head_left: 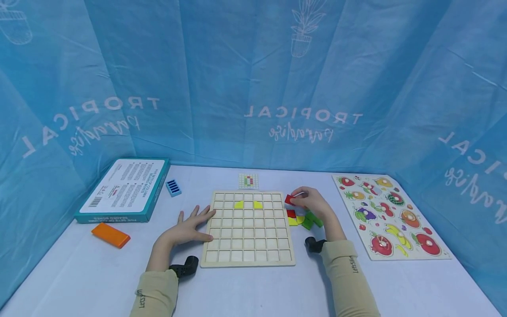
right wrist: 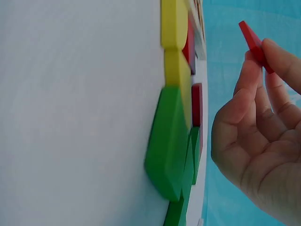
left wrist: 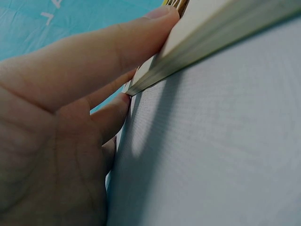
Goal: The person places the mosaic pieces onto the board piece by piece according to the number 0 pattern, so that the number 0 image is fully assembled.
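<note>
A pale wooden grid board [head_left: 248,244] lies mid-table, with two yellow tiles [head_left: 239,204] in cells of its second row. Fingers spread, my left hand [head_left: 186,229] rests against the board's left edge; in the left wrist view its thumb [left wrist: 136,37] touches the rim. Between thumb and fingers my right hand [head_left: 314,203] pinches a red tile [head_left: 290,200] beside the board's upper right corner. In the right wrist view that red tile [right wrist: 255,47] is held above the table. Below the hand lie loose green tiles [head_left: 312,220], yellow tiles [head_left: 293,221] and a red tile [head_left: 291,213].
A small pattern card [head_left: 248,181] lies behind the board. At left are a teal box [head_left: 123,189], an orange block [head_left: 111,235] and a blue slotted piece [head_left: 173,187]. A fruit puzzle board [head_left: 380,220] lies at right. Blue curtain [head_left: 222,88] hangs behind the table.
</note>
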